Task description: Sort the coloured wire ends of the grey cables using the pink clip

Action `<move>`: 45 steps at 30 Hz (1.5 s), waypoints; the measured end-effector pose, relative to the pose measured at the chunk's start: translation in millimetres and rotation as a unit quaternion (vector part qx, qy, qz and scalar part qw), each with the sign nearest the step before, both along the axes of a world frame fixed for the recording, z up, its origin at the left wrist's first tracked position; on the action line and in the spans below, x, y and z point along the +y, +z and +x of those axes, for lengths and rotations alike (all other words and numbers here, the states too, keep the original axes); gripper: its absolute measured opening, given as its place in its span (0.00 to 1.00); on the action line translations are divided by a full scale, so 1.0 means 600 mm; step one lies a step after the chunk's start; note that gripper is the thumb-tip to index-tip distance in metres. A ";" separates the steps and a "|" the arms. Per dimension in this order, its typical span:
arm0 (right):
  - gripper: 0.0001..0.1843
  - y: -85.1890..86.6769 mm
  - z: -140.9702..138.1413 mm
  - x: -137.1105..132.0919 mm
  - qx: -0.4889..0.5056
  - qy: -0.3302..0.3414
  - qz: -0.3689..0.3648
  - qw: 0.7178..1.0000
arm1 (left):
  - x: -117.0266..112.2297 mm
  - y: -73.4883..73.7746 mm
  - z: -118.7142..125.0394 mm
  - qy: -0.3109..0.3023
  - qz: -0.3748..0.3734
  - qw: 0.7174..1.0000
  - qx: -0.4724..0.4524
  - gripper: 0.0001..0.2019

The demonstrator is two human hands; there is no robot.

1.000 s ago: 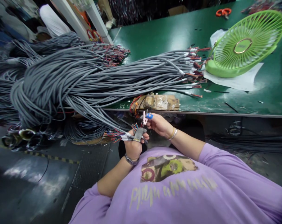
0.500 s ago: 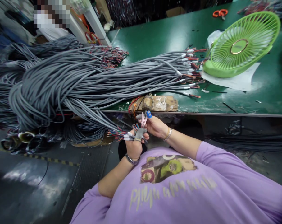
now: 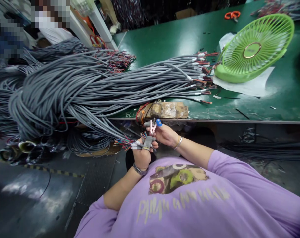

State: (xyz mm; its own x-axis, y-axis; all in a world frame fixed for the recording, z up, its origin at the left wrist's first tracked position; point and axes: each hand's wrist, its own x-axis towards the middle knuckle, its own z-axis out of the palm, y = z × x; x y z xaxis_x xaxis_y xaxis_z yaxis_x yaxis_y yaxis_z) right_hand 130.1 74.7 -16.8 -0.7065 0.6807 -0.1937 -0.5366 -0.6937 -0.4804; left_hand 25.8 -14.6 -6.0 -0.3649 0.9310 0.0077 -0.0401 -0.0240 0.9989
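My left hand (image 3: 142,158), a dark bracelet on its wrist, is closed around the ends of several grey cables (image 3: 120,133). Thin coloured wires (image 3: 124,142) fan out on its left side, and more wire tips show above its fingers. A grey wrap (image 3: 148,143) appears to cover the left thumb. Just to the right, my right hand (image 3: 167,135) grips a small pale-pink tool with two handles (image 3: 152,126); its exact kind is too small to tell. A blue finger cover (image 3: 159,122) sits on the right thumb. Both hands are close together below the table edge.
A thick pile of grey cables (image 3: 90,82) covers the left of the green table (image 3: 169,36). A wooden block (image 3: 174,109) lies at its front edge. A green fan (image 3: 254,49) stands on paper at right; orange-handled scissors (image 3: 232,15) lie behind. Another person (image 3: 54,31) is at upper left.
The view has shifted slightly. My hands keep nearly the same place and grip; the pink tool's handles look a little more spread.
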 end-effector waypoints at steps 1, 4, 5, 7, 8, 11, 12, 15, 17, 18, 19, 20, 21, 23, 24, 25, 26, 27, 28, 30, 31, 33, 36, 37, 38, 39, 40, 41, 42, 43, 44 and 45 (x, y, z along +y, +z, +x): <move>0.24 0.002 -0.002 0.000 0.003 -0.007 -0.011 1.000 | 0.000 -0.001 0.000 0.002 0.002 1.000 -0.001 0.13; 0.23 0.002 -0.008 0.000 0.005 -0.016 -0.030 0.999 | 0.000 -0.006 -0.001 0.006 0.005 1.000 0.000 0.13; 0.23 0.000 -0.010 0.000 0.004 -0.018 -0.034 0.999 | -0.001 -0.008 -0.002 0.003 0.006 1.000 0.003 0.13; 0.23 -0.004 -0.014 0.000 0.002 -0.022 -0.039 0.999 | -0.002 -0.011 -0.002 -0.006 0.009 1.000 0.007 0.12; 0.23 -0.005 -0.016 0.000 0.002 -0.025 -0.041 0.999 | -0.003 -0.012 -0.003 -0.009 0.010 1.000 0.008 0.12; 0.22 -0.007 -0.020 0.000 0.003 -0.044 -0.043 0.998 | -0.003 -0.011 -0.002 -0.004 0.003 1.000 0.009 0.12; 0.22 -0.007 -0.020 0.000 0.003 -0.051 -0.044 0.998 | -0.002 -0.011 -0.002 0.002 -0.002 1.000 0.009 0.12; 0.21 -0.005 -0.021 -0.001 -0.002 -0.067 -0.045 0.997 | -0.002 -0.009 -0.001 0.017 -0.007 1.000 0.007 0.13; 0.20 -0.004 -0.021 -0.001 -0.008 -0.070 -0.043 0.997 | -0.002 -0.009 0.000 0.020 -0.007 1.000 0.008 0.13; 0.20 -0.003 -0.021 -0.002 -0.010 -0.071 -0.042 0.997 | -0.003 -0.009 0.000 0.019 -0.009 1.000 0.008 0.13; 0.21 -0.002 -0.020 -0.002 -0.012 -0.071 -0.042 0.997 | -0.003 -0.010 0.000 0.017 -0.010 1.000 0.009 0.13; 0.21 -0.002 -0.020 -0.002 -0.013 -0.070 -0.042 0.997 | -0.003 -0.011 0.000 0.014 -0.012 1.000 0.010 0.13; 0.21 -0.001 -0.020 -0.002 -0.014 -0.070 -0.043 0.997 | -0.004 -0.012 0.000 0.012 -0.014 1.000 0.011 0.13; 0.22 0.000 -0.020 -0.003 -0.019 -0.071 -0.040 0.996 | -0.003 -0.013 0.000 0.007 -0.015 1.000 0.014 0.12; 0.23 0.000 -0.021 -0.003 -0.023 -0.073 -0.038 0.996 | -0.003 -0.013 0.000 0.004 -0.015 1.000 0.014 0.12; 0.23 0.001 -0.021 -0.003 -0.026 -0.075 -0.035 0.996 | -0.002 -0.013 0.001 0.001 -0.016 1.000 0.013 0.13; 0.23 0.001 -0.022 -0.003 -0.028 -0.076 -0.034 0.996 | -0.001 -0.013 0.001 -0.001 -0.016 1.000 0.011 0.13; 0.23 0.001 -0.022 -0.004 -0.029 -0.079 -0.034 0.996 | 0.000 -0.012 0.002 -0.002 -0.016 1.000 0.010 0.13; 0.23 0.001 -0.022 -0.004 -0.029 -0.081 -0.036 0.996 | 0.001 -0.010 0.002 -0.003 -0.016 1.000 0.008 0.13; 0.23 0.003 -0.020 -0.005 -0.027 -0.077 -0.042 0.996 | 0.003 -0.007 0.003 -0.002 -0.019 1.000 0.003 0.14; 0.22 0.004 -0.019 -0.006 -0.026 -0.070 -0.044 0.996 | 0.004 -0.005 0.004 0.000 -0.023 1.000 0.000 0.14; 0.23 0.007 -0.016 -0.008 -0.025 -0.054 -0.047 0.997 | 0.006 -0.001 0.005 0.001 -0.034 0.999 -0.010 0.14; 0.24 0.010 -0.013 -0.011 -0.025 -0.040 -0.049 0.998 | 0.006 0.002 0.007 -0.001 -0.037 0.999 -0.027 0.14; 0.24 0.010 -0.013 -0.010 -0.027 -0.039 -0.050 0.998 | 0.006 0.002 0.007 -0.003 -0.033 0.999 -0.028 0.14; 0.24 0.010 -0.014 -0.010 -0.029 -0.041 -0.050 0.997 | 0.005 0.001 0.007 -0.003 -0.029 0.999 -0.027 0.14; 0.24 0.010 -0.015 -0.009 -0.032 -0.045 -0.051 0.997 | 0.004 0.001 0.007 -0.003 -0.026 0.999 -0.024 0.14; 0.24 0.009 -0.016 -0.009 -0.036 -0.052 -0.052 0.997 | 0.003 0.000 0.007 -0.002 -0.023 1.000 -0.021 0.15; 0.24 0.008 -0.017 -0.008 -0.039 -0.060 -0.053 0.996 | 0.001 -0.001 0.006 -0.002 -0.020 1.000 -0.020 0.15; 0.24 0.007 -0.017 -0.008 -0.041 -0.065 -0.054 0.996 | 0.000 -0.002 0.006 -0.002 -0.017 1.000 -0.019 0.15; 0.24 0.007 -0.017 -0.008 -0.042 -0.066 -0.053 0.996 | -0.001 -0.003 0.006 -0.003 -0.014 1.000 -0.019 0.15; 0.25 0.007 -0.016 -0.008 -0.040 -0.059 -0.050 0.996 | -0.001 -0.004 0.005 -0.003 -0.011 1.000 -0.020 0.15; 0.26 0.007 -0.015 -0.009 -0.037 -0.049 -0.045 0.997 | -0.002 -0.005 0.005 -0.004 -0.009 1.000 -0.020 0.15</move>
